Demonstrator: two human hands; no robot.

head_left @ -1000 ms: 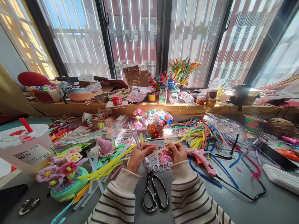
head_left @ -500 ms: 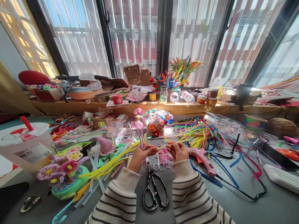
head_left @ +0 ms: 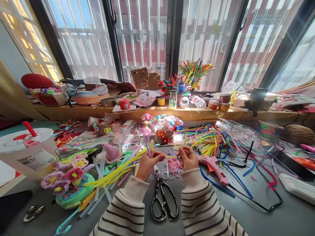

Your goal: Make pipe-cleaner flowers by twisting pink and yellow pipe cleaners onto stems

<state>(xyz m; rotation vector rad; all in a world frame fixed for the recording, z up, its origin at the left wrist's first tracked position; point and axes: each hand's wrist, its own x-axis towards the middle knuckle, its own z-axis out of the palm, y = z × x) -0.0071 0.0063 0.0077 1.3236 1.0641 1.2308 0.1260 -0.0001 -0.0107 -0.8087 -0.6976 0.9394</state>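
Observation:
My left hand (head_left: 150, 163) is closed round a small bunch of purple and yellow pipe cleaners (head_left: 148, 144) standing upright from the fist. A yellow pipe cleaner (head_left: 172, 156) runs across the gap between my hands. My right hand (head_left: 187, 158) pinches its other end, fingers curled. Below my hands lie large black-handled scissors (head_left: 164, 203) and smaller white-handled scissors (head_left: 167, 174). Behind the small scissors is a pile of pink clippings (head_left: 174, 166). Long yellow pipe cleaners (head_left: 110, 173) stretch out to the left of my left hand.
A pink glue gun (head_left: 215, 168) with a black cord lies right of my right hand. On the left stand a drink cup (head_left: 34, 157) with a red straw and a fuzzy flower piece (head_left: 71, 183). A flower box (head_left: 164, 136) and heaped pipe cleaners (head_left: 209, 141) lie behind.
My right hand has turned slightly and its fingers are curled in more. The yellow pipe cleaner between my hands has shifted a little; my left hand stays nearly still.

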